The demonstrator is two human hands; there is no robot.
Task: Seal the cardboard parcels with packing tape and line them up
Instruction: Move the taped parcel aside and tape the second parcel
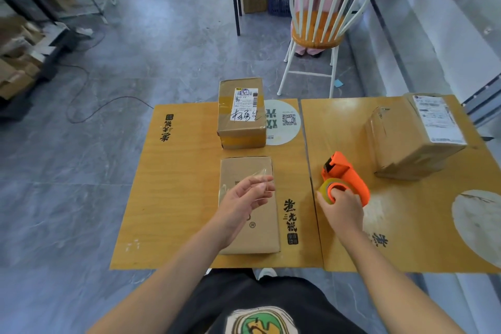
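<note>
Tape strip in hand, we lean over three parcels.
Our left hand (244, 194) pinches a clear tape strip (259, 175) above the plain parcel (260, 233). Our right hand (342, 210) grips the orange tape dispenser (349, 175) at its 3 o'clock. The labelled parcel (241, 116) lies at 12 o'clock and the third parcel (406, 144) at 2 o'clock.

grey tiled floor (162, 43); white spindle chair (325, 16)
</note>
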